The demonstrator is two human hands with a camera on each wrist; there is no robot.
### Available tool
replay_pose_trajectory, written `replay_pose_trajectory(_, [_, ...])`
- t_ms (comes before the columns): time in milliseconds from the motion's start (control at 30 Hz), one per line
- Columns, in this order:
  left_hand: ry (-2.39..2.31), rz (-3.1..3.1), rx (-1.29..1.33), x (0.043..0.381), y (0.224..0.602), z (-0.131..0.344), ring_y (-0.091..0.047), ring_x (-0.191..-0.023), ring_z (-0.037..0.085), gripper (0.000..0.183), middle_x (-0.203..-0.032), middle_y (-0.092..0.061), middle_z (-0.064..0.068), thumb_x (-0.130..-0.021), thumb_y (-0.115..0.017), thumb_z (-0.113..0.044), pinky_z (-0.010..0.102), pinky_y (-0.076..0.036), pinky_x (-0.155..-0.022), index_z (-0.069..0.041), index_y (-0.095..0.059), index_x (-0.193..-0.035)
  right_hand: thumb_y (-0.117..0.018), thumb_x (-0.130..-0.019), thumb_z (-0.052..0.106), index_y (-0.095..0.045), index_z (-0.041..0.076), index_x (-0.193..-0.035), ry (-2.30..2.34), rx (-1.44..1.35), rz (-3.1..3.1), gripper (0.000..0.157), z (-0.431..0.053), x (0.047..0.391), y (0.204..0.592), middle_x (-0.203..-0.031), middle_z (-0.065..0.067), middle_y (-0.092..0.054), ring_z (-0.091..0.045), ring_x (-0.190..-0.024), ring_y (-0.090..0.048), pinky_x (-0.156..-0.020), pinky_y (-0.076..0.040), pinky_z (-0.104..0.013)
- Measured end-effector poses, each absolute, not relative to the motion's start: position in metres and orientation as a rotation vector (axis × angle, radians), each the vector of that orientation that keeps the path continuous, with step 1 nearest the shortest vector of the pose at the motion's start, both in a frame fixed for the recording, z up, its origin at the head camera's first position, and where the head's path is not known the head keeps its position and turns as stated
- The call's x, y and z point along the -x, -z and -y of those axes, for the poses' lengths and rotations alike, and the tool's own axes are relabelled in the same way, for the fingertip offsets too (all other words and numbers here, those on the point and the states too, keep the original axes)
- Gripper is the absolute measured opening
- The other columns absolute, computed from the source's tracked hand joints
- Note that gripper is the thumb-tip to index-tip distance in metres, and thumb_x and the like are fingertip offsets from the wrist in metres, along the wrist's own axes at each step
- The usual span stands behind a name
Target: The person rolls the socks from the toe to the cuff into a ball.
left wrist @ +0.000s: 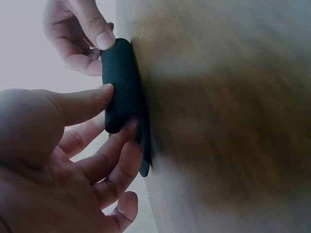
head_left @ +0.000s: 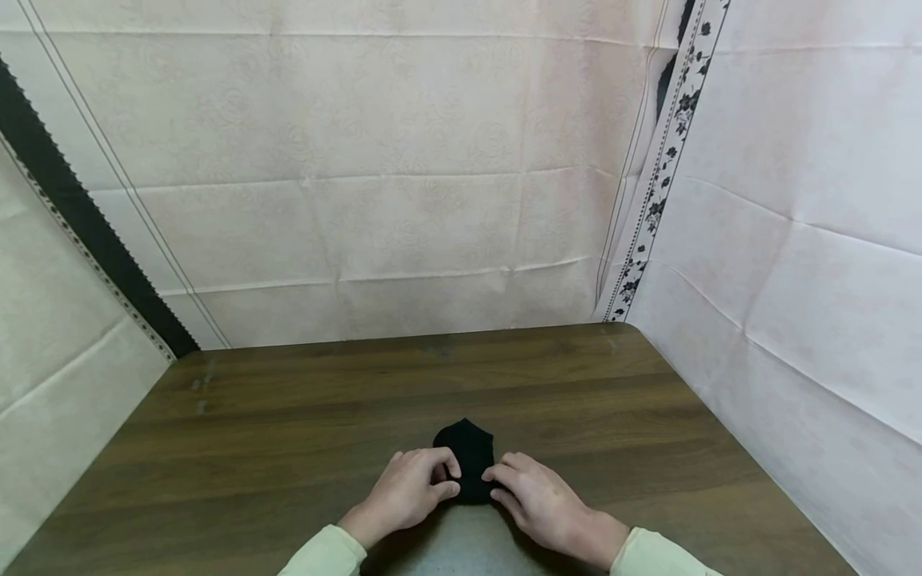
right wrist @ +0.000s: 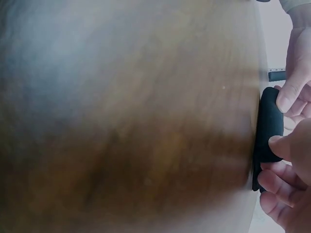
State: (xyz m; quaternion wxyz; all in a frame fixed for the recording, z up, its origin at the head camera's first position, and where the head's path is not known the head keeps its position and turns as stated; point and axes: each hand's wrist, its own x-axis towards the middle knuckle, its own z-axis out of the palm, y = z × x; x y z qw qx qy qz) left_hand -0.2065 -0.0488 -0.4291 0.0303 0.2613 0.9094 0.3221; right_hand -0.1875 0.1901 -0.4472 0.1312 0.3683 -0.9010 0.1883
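A small piece of black cloth (head_left: 468, 448) lies on the wooden table, flat at its far end, which comes to a blunt point. Its near part is rolled or folded into a thick band, seen as a black roll (left wrist: 119, 80) in the left wrist view. My left hand (head_left: 414, 490) holds the left end of the roll between thumb and fingers. At the other end, my right hand (head_left: 536, 498) pinches the roll, its thumb on the near side. In the right wrist view both hands touch the roll (right wrist: 269, 121). The cloth's exact kind cannot be told.
The brown wooden table (head_left: 324, 408) reaches back to a pale hanging cloth (head_left: 403, 224). More white cloth (head_left: 814, 200) with a floral border hangs along the right side, and a pale sheet (head_left: 58, 384) hangs at the left.
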Motion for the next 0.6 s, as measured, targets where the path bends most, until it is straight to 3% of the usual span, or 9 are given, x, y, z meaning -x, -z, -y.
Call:
replay_pose_trajectory(200, [-0.957,-2.841,-0.775,0.2058,0.4282,0.047,-0.049,-0.084,0.011,0.01,-0.085,-0.055,-0.011,-0.089,-0.079,-0.022,0.044,-0.04,-0.082,-0.024,-0.07,-0.094,-0.067,-0.098,0.01,-0.071,0.011,-0.112,-0.561,-1.066,2.652,0.015,-0.1903,0.1875,0.4446,-0.095,0.007,-0.057,-0.004,-0.085,-0.053,-0.074,-0.05,-0.023])
replay_pose_trajectory(600, [-0.883,-2.92,-0.833,0.2041,0.4285,0.0424,-0.052,-0.079,0.006,0.01,-0.082,-0.056,-0.014,-0.082,-0.084,-0.02,0.043,-0.042,-0.083,-0.022,-0.076,-0.088,-0.068,-0.096,0.007,-0.074,0.01,-0.109,-0.514,-1.107,2.597,0.015,-0.1904,0.1886,0.4472,-0.092,0.006,-0.055,-0.005,-0.084,-0.051,-0.074,-0.048,-0.02])
